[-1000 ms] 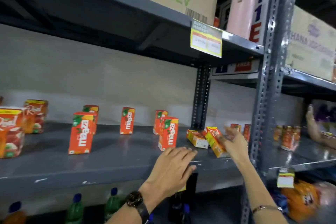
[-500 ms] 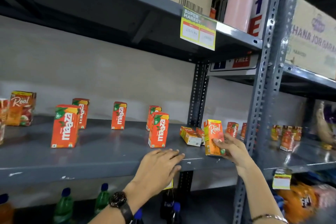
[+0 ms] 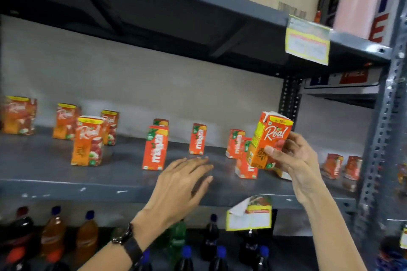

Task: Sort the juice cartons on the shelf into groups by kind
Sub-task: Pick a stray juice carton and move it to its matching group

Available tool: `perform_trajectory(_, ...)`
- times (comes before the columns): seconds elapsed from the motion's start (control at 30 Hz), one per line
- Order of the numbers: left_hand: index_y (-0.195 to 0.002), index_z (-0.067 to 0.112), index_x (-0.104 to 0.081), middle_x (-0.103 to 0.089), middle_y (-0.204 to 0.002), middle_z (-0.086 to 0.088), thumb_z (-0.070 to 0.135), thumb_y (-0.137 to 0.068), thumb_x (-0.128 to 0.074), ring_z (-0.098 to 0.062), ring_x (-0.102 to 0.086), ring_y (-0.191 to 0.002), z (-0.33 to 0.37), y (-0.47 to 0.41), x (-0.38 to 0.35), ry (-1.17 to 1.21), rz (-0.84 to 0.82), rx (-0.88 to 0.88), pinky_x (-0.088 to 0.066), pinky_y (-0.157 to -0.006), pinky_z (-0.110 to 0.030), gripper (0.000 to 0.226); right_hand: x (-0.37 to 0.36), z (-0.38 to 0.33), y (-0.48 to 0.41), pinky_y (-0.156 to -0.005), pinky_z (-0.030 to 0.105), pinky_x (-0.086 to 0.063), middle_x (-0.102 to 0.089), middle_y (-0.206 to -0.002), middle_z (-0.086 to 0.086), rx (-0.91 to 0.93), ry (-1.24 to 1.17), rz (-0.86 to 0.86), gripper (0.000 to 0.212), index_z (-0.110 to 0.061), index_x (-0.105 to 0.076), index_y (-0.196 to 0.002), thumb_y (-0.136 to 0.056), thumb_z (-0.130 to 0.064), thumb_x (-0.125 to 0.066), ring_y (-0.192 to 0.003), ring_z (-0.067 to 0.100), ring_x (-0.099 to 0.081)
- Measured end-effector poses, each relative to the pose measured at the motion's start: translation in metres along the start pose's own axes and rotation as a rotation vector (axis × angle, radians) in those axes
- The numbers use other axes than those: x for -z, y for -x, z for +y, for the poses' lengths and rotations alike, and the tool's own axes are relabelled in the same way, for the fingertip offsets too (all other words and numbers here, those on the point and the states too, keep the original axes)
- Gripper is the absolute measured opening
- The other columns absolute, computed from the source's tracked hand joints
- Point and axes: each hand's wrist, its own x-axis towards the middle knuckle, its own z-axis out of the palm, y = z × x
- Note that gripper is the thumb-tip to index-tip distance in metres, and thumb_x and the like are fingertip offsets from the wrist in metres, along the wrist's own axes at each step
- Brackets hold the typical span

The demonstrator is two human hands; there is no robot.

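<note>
Sorting in progress, with one Real carton (image 3: 269, 138) lifted clear of the shelf (image 3: 66, 185) at its right end, held above and in front of the Maaza cartons (image 3: 155, 148) that stand spread across the middle. The step in hand appears to be the transfer of this carton toward its own kind: a group of Real cartons (image 3: 87, 141) stands at the left part of the same shelf, well apart from the held one. The next move would call for carrying it leftward over the upright Maaza cartons without toppling them and setting it down upright beside that group. The right hand (image 3: 293, 156) grasps the lifted carton, thumb across its front face and fingers wrapped behind, the carton tilted slightly. The left hand (image 3: 182, 185) is released and flat, fingers extended and loosely together, resting on or just over the shelf's front edge and holding nothing; actual contact cannot be confirmed
</note>
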Motion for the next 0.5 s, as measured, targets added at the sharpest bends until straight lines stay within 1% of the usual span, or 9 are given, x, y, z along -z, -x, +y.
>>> perform_trajectory(0.13, -0.103, 0.018, -0.068, -0.068, -0.113, 0.002, 0.031, -0.088, -0.052, -0.014, -0.063, -0.102, -0.061, 0.040, 0.067, -0.107, 0.063, 0.061, -0.045, -0.090, -0.029, 0.026, -0.097, -0.001, -0.003, -0.059, 0.023, -0.055, -0.073, -0.087, -0.011, 0.036, -0.109, -0.100, 0.059, -0.026, -0.059, -0.101, -0.047, -0.024, -0.082, -0.084, 0.008, -0.068)
perform_trajectory(0.2, -0.101, 0.018, -0.069, -0.067, -0.114, 0.003, 0.030, -0.087, -0.052, -0.012, -0.062, -0.103, -0.091, 0.063, 0.103, -0.164, 0.111, 0.089, -0.043, -0.091, -0.027, 0.025, -0.150, -0.001, 0.000, -0.059, 0.021, -0.055, -0.073, -0.088, -0.012, 0.061, -0.144, -0.146, 0.059, -0.028, -0.059, -0.100, -0.046, -0.026, -0.082, -0.083, 0.005, -0.067)
perform_trajectory(0.27, -0.101, 0.018, -0.069, -0.067, -0.114, 0.003, 0.032, -0.088, -0.050, -0.012, -0.062, -0.101, -0.120, 0.087, 0.139, -0.230, 0.151, 0.117, -0.043, -0.090, -0.027, 0.026, -0.205, 0.000, 0.006, -0.065, 0.027, -0.056, -0.072, -0.090, -0.010, 0.078, -0.175, -0.183, 0.062, -0.029, -0.059, -0.100, -0.044, -0.029, -0.083, -0.086, 0.008, -0.067)
perform_trajectory(0.33, -0.100, 0.017, -0.069, -0.066, -0.116, 0.003, 0.032, -0.089, -0.050, -0.011, -0.062, -0.101, -0.150, 0.111, 0.173, -0.284, 0.201, 0.149, -0.045, -0.090, -0.029, 0.027, -0.261, -0.001, 0.014, -0.070, 0.032, -0.057, -0.072, -0.090, -0.009, 0.084, -0.208, -0.217, 0.061, -0.030, -0.060, -0.097, -0.042, -0.032, -0.084, -0.087, 0.011, -0.068)
perform_trajectory(0.4, -0.101, 0.018, -0.068, -0.064, -0.118, 0.004, 0.032, -0.089, -0.049, -0.010, -0.060, -0.102, -0.179, 0.133, 0.201, -0.341, 0.252, 0.197, -0.044, -0.092, -0.031, 0.027, -0.316, -0.002, 0.020, -0.066, 0.028, -0.057, -0.073, -0.086, -0.010, 0.098, -0.249, -0.260, 0.057, -0.028, -0.061, -0.094, -0.043, -0.027, -0.086, -0.084, 0.010, -0.068)
perform_trajectory(0.5, -0.101, 0.017, -0.068, -0.063, -0.119, 0.004, 0.034, -0.090, -0.045, -0.012, -0.058, -0.106, -0.220, 0.165, 0.234, -0.436, 0.322, 0.295, -0.040, -0.097, -0.033, 0.030, -0.396, -0.002, 0.024, -0.062, 0.023, -0.056, -0.073, -0.084, -0.012, 0.107, -0.276, -0.314, 0.057, -0.025, -0.059, -0.098, -0.049, -0.020, -0.087, -0.081, 0.006, -0.068)
